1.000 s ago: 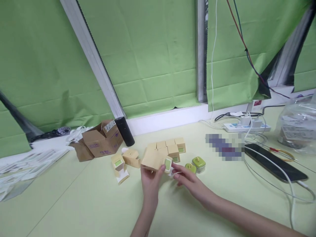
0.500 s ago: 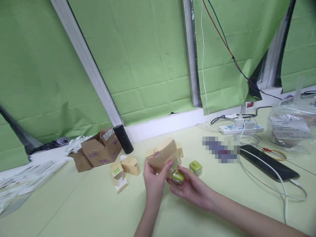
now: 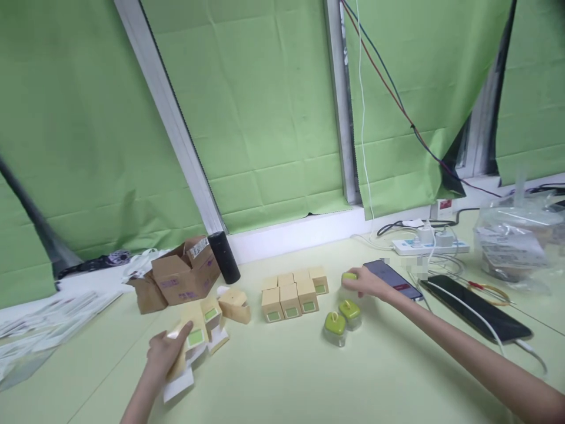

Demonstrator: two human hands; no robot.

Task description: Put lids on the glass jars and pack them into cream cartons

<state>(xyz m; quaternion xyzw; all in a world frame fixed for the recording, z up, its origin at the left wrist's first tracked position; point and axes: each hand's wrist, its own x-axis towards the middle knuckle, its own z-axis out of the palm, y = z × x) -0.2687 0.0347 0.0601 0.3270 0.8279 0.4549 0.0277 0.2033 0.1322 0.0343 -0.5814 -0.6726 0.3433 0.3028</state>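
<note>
My left hand (image 3: 162,354) is closed around an opened small cardboard box (image 3: 195,337), tan with a green label and white flaps sticking out. Just beyond it lie two more opened boxes, one with a green label (image 3: 212,313) and one on its side (image 3: 235,306). At the centre right, my right hand (image 3: 369,284) grips a small green-lidded container (image 3: 348,276) by its lid, near the table surface; the fingers hide most of it. Two similar clear containers with green lids, a nearer one (image 3: 335,325) and a farther one (image 3: 350,312), stand side by side in front of that hand.
Several closed tan boxes (image 3: 290,300) stand in two rows at mid-table. Behind on the left are a brown carton (image 3: 185,277) and a black cylinder (image 3: 224,259). To the right are a phone (image 3: 392,279), a larger black device (image 3: 477,306), cables, a power strip (image 3: 428,246) and a plastic bag (image 3: 512,241).
My hands have moved apart from the middle. The left carried the opened box to the left beside the other opened ones; the right took the green-lidded container rightward and farther back.
</note>
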